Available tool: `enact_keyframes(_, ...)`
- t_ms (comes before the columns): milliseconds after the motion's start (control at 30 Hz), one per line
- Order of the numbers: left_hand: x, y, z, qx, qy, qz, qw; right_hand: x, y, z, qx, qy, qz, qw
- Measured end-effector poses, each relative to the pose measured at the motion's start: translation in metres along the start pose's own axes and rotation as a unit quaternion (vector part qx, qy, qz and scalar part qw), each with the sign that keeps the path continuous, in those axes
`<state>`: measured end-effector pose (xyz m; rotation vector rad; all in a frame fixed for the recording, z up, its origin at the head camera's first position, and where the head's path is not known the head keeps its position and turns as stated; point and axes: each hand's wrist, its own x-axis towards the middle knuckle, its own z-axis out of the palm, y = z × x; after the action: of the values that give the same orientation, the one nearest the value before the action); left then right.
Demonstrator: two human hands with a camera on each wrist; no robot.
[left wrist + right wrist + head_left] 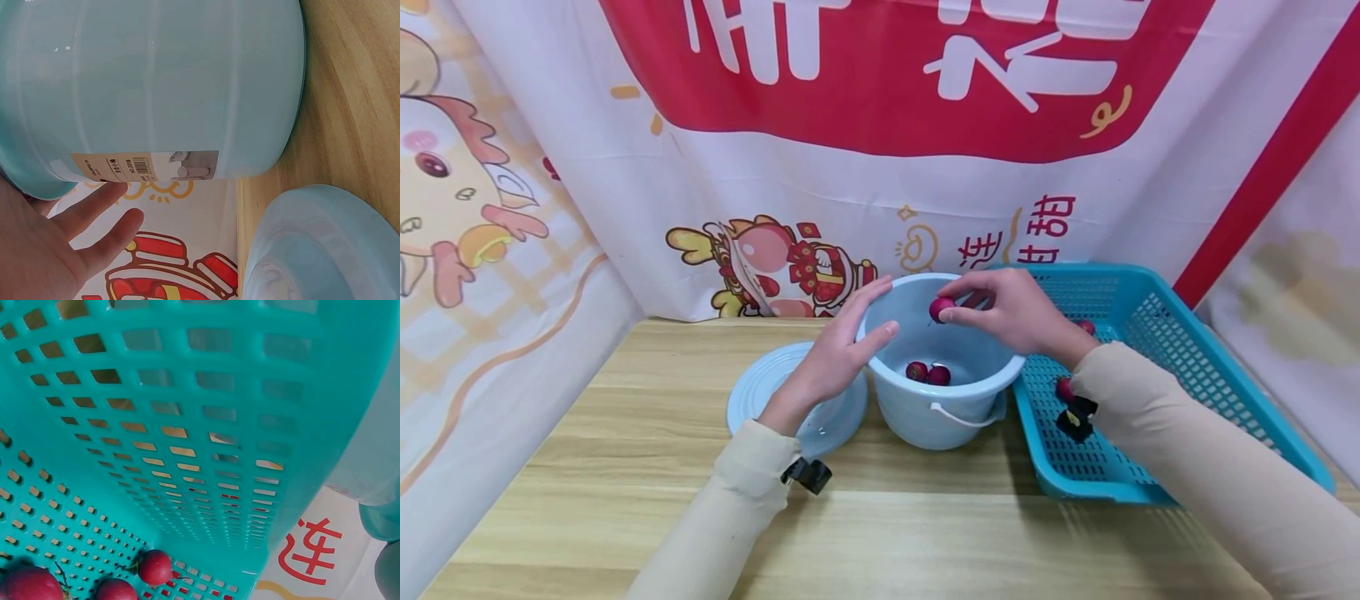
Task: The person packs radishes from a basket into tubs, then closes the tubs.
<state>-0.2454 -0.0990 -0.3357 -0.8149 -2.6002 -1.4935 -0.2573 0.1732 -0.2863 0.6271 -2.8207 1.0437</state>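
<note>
A light blue bucket (943, 421) stands upright on the table, with two red radishes (938, 375) on its bottom. Over its opening my right hand (1009, 312) pinches another radish (941, 310) between thumb and fingertips. On the left side, my left hand (837, 350) rests at the bucket's rim with fingers extended; in the left wrist view its fingers (94, 212) spread beside the labelled wall. More radishes (155, 567) lie in a teal basket (206, 550), seen in the right wrist view.
A round light blue lid (756, 396) lies on the wooden table (647, 467), left of the bucket and partly under my left forearm. The teal basket adjoins the bucket's right side, with my right forearm crossing above it. A printed cloth (820, 175) hangs behind.
</note>
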Motion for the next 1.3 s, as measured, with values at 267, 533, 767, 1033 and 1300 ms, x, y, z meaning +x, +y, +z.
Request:
enact_keyframes(267, 0.0001, -0.0017, -0.0006, 0.002, 0.001, -0.002, 1.0000, 0.0001, 0.0005, 0.0012, -0.002, 0.005, -0.005, 1.0000)
enact_keyframes(533, -0.0004, -0.0019, -0.0004, -0.005, 0.000, -0.004, 1.0000, 0.0001, 0.0009, 0.0013, -0.005, 0.000, -0.002, 1.0000)
enact_keyframes(767, -0.0003, -0.0016, -0.0001, -0.003, 0.000, -0.005, 1.0000, 0.0000, 0.0006, 0.0012, -0.006, -0.002, -0.005, 1.0000)
enact_keyframes(1033, -0.0011, 0.0009, 0.0000, -0.001, 0.000, -0.004, 1.0000, 0.0001, 0.0014, 0.0010, -0.003, -0.002, -0.002, 1.0000)
enact_keyframes(1300, -0.0007, 0.0002, -0.0001, -0.004, 0.000, -0.001, 1.0000, 0.0002, 0.0005, 0.0005, 0.001, -0.006, 0.003, 1.0000)
